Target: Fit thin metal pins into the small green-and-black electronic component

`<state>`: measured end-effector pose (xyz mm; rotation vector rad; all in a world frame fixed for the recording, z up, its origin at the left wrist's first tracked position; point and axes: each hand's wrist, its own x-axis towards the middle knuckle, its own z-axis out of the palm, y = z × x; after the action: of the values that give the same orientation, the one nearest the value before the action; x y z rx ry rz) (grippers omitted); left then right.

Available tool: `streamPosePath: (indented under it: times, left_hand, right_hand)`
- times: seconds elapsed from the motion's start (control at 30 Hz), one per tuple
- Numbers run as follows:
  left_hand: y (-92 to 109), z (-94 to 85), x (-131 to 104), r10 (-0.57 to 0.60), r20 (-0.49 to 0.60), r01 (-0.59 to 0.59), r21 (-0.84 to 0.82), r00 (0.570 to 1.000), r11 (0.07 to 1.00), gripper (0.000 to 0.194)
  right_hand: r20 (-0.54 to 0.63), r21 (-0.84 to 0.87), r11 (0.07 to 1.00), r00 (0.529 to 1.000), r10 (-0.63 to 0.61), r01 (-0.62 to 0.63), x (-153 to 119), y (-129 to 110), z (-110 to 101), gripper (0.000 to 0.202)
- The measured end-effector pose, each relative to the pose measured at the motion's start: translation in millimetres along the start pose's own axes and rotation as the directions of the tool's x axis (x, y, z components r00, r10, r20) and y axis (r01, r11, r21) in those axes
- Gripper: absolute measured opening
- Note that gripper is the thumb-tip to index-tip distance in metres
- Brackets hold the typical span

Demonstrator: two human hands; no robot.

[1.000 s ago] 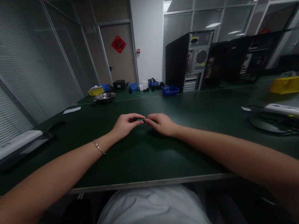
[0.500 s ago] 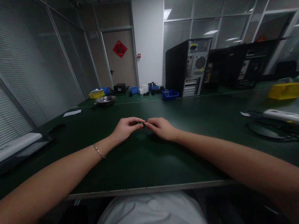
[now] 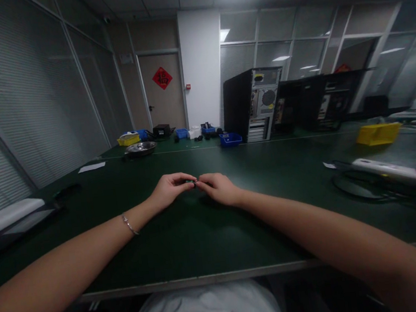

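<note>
- Little has changed: your left hand (image 3: 167,190) still pinches the small part (image 3: 194,183) at its fingertips.
- Your right hand (image 3: 220,188) meets its near end; its exact pinch is unclear.
- Fine two-handed handling likely continues.

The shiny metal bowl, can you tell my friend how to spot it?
Start at the dark green table and look to its far left part. Just in front of a small yellow plastic bin sits a shallow, round, silver metal bowl. Unlike that bin and the blue plastic bin beside it, the bowl is curved and gleaming.
</note>
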<state>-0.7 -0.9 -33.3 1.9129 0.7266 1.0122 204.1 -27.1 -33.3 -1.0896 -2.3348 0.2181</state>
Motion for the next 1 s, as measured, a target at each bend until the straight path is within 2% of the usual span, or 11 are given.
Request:
streamPosePath:
  times: [0.23,0.37,0.53,0.77,0.93,1.0]
  left_hand:
    - [3.9,-2.7,1.8,-0.046,-0.112,0.043,-0.031,0.993,0.999,0.028]
    - [5.8,-4.9,1.3,-0.027,-0.149,0.026,-0.009,0.988,1.0,0.032]
    - [8.3,-3.0,0.1,-0.065,-0.081,0.067,0.018,0.995,0.998,0.028]
    - [17.3,-2.1,-1.3,-0.136,-0.013,0.133,-0.136,0.991,0.982,0.026]
    - [17.2,-1.3,-3.0,-0.189,0.051,0.196,-0.228,0.981,0.954,0.044]
    - [15.9,-0.9,-3.2,-0.203,0.098,0.221,-0.247,0.974,0.944,0.044]
  right_hand:
    - [-0.045,0.042,0.998,0.997,0.056,-0.054,2.1,-0.9,-2.7,0.029]
    - [-0.029,0.088,0.996,1.0,-0.009,0.011,1.6,-4.0,-3.5,0.028]
    - [-0.039,0.127,0.988,0.996,-0.084,0.088,3.9,-5.6,-0.9,0.028]
    - [-0.077,0.137,0.99,0.997,0.022,-0.011,4.3,-2.0,-3.5,0.03]
    - [-0.077,0.151,0.989,0.997,0.012,0.0,3.9,-3.9,-4.9,0.029]
    - [-0.088,0.142,0.99,0.996,-0.001,0.014,4.6,-5.0,-4.1,0.028]
